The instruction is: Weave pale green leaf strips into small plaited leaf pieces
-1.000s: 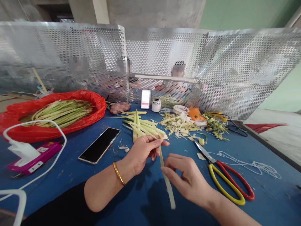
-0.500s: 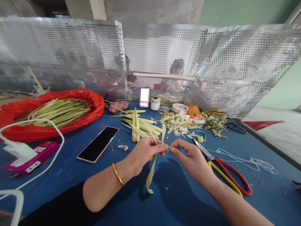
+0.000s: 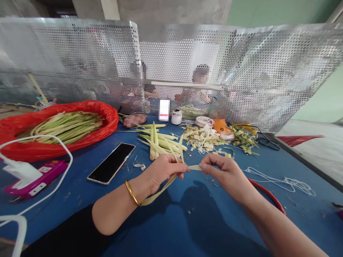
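Observation:
Pale green-yellow leaf strips [image 3: 160, 192] are pinched in my left hand [image 3: 166, 170], which wears a gold bangle at the wrist. Two ends stick up above the fingers and one long strip curves down toward the bangle. My right hand [image 3: 221, 173] grips the end of a flat strip [image 3: 194, 167] that stretches sideways between both hands. Just behind the left hand lies a stack of pale green leaf pieces [image 3: 160, 141]. Scissors with red handles [image 3: 270, 196] lie mostly hidden under my right forearm.
A red plastic bag [image 3: 107, 125] of long green stalks stands at left. Nearby are a phone [image 3: 112, 164], a purple power strip [image 3: 50, 173] and a white cable. Leaf scraps [image 3: 205, 139], a tape roll [image 3: 204, 121] and white string [image 3: 281, 182] lie right. Behind a perforated metal screen [image 3: 174, 53] people sit.
My right hand has moved right, drawing a strip out sideways from the left hand. The hanging strip has swung left toward the bangle. My right arm now covers more of the scissors.

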A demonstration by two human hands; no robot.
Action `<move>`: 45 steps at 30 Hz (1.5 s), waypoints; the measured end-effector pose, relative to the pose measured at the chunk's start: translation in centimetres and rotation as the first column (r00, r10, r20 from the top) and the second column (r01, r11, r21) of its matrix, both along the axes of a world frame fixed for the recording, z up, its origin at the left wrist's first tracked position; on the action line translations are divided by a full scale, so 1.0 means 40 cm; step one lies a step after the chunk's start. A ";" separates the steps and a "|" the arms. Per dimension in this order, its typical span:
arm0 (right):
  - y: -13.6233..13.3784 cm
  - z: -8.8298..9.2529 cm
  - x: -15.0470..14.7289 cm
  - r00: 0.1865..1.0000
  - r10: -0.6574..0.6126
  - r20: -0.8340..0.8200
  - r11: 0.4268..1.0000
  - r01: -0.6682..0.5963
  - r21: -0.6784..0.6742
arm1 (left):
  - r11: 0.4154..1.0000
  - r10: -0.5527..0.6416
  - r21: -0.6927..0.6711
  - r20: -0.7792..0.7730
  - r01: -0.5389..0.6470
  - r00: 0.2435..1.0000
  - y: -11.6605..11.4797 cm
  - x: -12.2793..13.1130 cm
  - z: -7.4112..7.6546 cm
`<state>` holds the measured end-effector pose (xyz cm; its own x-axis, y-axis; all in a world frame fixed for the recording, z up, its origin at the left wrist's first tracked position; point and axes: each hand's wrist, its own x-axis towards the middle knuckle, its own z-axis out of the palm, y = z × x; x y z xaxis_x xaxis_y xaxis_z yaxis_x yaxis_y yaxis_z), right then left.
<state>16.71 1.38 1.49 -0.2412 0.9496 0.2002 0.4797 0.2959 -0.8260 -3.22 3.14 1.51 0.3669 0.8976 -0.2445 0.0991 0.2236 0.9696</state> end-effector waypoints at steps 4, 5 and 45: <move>0.005 0.003 0.007 1.000 -0.002 0.008 0.999 0.002 -0.040 | 0.999 -0.022 0.027 -0.002 0.022 1.000 0.008 -0.007 -0.004; 0.007 0.002 0.007 1.000 -0.006 0.017 0.999 0.007 -0.054 | 0.999 -0.031 0.036 -0.004 0.031 1.000 0.008 -0.009 -0.005; -0.028 -0.023 -0.051 0.977 -0.157 0.143 0.942 0.104 0.318 | 0.977 -0.210 -0.004 -0.139 0.211 0.968 -0.052 0.043 -0.021</move>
<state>14.67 0.24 0.58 -0.1735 0.8733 0.4553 0.6522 0.4482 -0.6113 -1.51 1.05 0.68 0.5111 0.8067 -0.2966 0.2756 0.1730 0.9456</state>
